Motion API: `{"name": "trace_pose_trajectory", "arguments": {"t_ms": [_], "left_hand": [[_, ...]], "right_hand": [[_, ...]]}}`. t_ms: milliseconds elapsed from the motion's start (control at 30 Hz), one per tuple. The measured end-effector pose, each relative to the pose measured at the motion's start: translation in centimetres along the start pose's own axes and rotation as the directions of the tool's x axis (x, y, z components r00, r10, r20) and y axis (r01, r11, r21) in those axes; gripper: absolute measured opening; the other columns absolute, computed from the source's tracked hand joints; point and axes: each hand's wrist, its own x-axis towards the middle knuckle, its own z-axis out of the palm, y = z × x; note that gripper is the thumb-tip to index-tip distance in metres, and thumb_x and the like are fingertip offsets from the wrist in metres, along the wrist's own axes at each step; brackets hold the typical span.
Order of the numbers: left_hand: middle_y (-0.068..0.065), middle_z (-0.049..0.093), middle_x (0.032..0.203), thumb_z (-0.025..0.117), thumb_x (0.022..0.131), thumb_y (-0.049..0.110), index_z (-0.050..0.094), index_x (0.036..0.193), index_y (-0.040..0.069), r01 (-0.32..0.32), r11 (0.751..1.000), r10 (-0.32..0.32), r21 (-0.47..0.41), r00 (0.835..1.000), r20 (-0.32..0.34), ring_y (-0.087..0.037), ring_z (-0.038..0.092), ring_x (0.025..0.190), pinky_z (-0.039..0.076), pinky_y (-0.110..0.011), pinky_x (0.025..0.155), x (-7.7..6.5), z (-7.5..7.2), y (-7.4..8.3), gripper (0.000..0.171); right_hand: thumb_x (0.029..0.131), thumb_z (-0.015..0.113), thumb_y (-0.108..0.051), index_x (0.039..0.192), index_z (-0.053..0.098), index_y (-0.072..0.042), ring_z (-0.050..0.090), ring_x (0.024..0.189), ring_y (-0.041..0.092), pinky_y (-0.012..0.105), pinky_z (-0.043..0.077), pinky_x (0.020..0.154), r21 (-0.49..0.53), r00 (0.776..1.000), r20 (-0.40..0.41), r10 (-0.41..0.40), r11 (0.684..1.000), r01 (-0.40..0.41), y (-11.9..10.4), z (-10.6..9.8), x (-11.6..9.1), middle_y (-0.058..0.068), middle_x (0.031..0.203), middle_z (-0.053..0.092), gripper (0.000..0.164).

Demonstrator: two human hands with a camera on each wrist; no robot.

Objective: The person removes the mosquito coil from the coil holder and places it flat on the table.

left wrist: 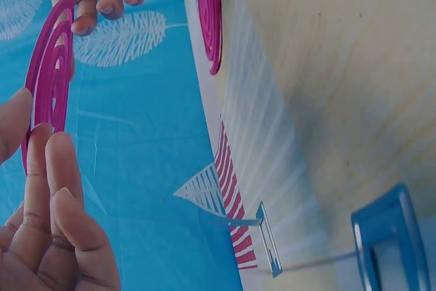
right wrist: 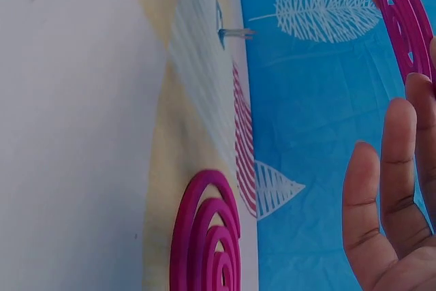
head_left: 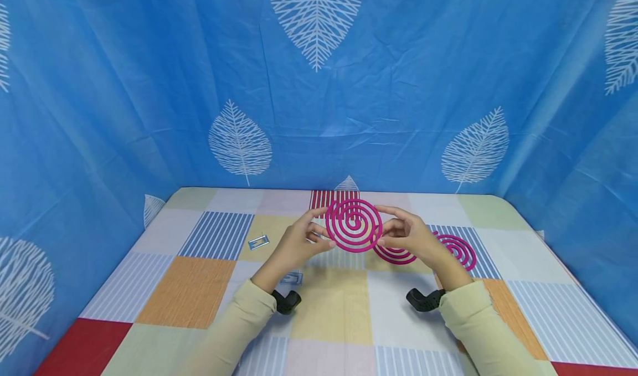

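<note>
A magenta mosquito coil (head_left: 354, 225) is held up above the table, its spiral facing the head camera. My left hand (head_left: 303, 238) pinches its left edge between thumb and fingers, as the left wrist view shows from the side. At the opposite edge, my right hand (head_left: 412, 235) grips the coil with thumb and fingertips. Below and behind the right hand lies a second magenta coil (head_left: 396, 261), partly hidden by it. Farther right, beyond the right wrist, a third coil (head_left: 468, 259) rests on the cloth, partly covered by the forearm.
Two small metal stands, one farther back (head_left: 258, 242) and a nearer one (head_left: 292, 278), are on the left part of the patchwork tablecloth (head_left: 334, 309). A blue curtain (head_left: 379, 116) with white leaf prints surrounds the table at the back and sides.
</note>
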Motion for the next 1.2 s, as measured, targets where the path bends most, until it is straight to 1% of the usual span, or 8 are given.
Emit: {"name": "trace_pose_trajectory", "arguments": {"t_ms": [267, 400, 567, 733, 867, 1033, 1200], "left_hand": [[-0.004, 0.076, 0.104, 0.085, 0.094, 0.007, 0.049, 0.16, 0.006, -0.003, 1.0, 0.003, -0.003, 1.0, 0.026, -0.018, 0.071, 0.091, 0.06, -0.035, 0.082, -0.1, 0.7, 0.1, 0.075], [-0.006, 0.076, 0.104, 0.085, 0.094, 0.008, 0.049, 0.16, 0.006, -0.007, 1.0, 0.007, -0.002, 0.999, 0.048, -0.02, 0.072, 0.093, 0.061, -0.036, 0.083, -0.3, 1.0, 0.2, 0.075], [-0.005, 0.076, 0.104, 0.085, 0.094, 0.008, 0.049, 0.159, 0.006, -0.014, 1.0, 0.013, 0.006, 0.998, 0.064, -0.02, 0.072, 0.093, 0.061, -0.038, 0.084, -0.4, 1.3, 0.2, 0.074], [-0.004, 0.077, 0.104, 0.085, 0.094, 0.008, 0.05, 0.158, 0.007, -0.03, 0.999, 0.028, 0.021, 0.997, 0.078, -0.02, 0.073, 0.093, 0.061, -0.038, 0.084, -0.4, 1.6, 0.2, 0.073], [-0.004, 0.077, 0.105, 0.084, 0.095, 0.007, 0.049, 0.159, 0.007, -0.033, 0.999, 0.03, 0.023, 0.995, 0.096, -0.02, 0.075, 0.094, 0.062, -0.037, 0.083, -0.5, 1.8, 0.2, 0.073], [-0.002, 0.076, 0.104, 0.084, 0.095, 0.007, 0.047, 0.16, 0.006, -0.014, 1.0, 0.012, 0.02, 0.992, 0.123, -0.018, 0.074, 0.093, 0.061, -0.036, 0.083, -0.7, 2.2, 0.1, 0.075], [-0.002, 0.077, 0.102, 0.084, 0.094, 0.008, 0.049, 0.16, 0.009, -0.02, 1.0, 0.017, 0.017, 0.99, 0.141, -0.017, 0.074, 0.093, 0.061, -0.034, 0.084, -0.7, 2.7, 0.1, 0.074]], "right_hand": [[0.098, 0.08, -0.005, 0.162, 0.041, 0.006, 0.07, 0.09, 0.015, 0.025, 0.059, 0.083, -0.009, 1.0, 0.012, 0.003, 1.0, -0.003, 0.0, -0.5, -1.0, 0.007, 0.102, 0.077, 0.076], [0.098, 0.079, -0.001, 0.162, 0.037, 0.007, 0.07, 0.09, 0.016, 0.024, 0.059, 0.083, -0.007, 0.999, 0.029, -0.012, 1.0, 0.012, 0.0, -0.8, -1.5, 0.004, 0.1, 0.076, 0.077], [0.098, 0.075, 0.006, 0.162, 0.032, 0.011, 0.07, 0.087, 0.016, 0.025, 0.059, 0.081, 0.002, 0.997, 0.067, -0.048, 0.999, 0.048, 0.3, -1.1, -1.8, -0.001, 0.096, 0.075, 0.077], [0.097, 0.075, 0.007, 0.163, 0.028, 0.012, 0.072, 0.087, 0.015, 0.026, 0.061, 0.081, 0.016, 0.995, 0.088, -0.043, 0.999, 0.041, 0.3, -1.3, -2.2, -0.001, 0.094, 0.074, 0.081], [0.096, 0.076, 0.006, 0.162, 0.029, 0.014, 0.072, 0.088, 0.016, 0.026, 0.061, 0.082, -0.002, 0.994, 0.1, -0.031, 1.0, 0.031, 0.2, -1.3, -2.6, -0.001, 0.095, 0.074, 0.081], [0.096, 0.077, 0.004, 0.161, 0.031, 0.014, 0.072, 0.089, 0.016, 0.025, 0.06, 0.084, -0.022, 0.994, 0.11, -0.02, 0.999, 0.023, 0.5, -1.5, -3.1, -0.001, 0.095, 0.074, 0.08], [0.097, 0.076, 0.005, 0.159, 0.032, 0.016, 0.073, 0.09, 0.017, 0.026, 0.061, 0.082, -0.013, 0.992, 0.125, -0.032, 0.999, 0.034, 0.7, -2.0, -3.7, -0.001, 0.096, 0.074, 0.078]]}}
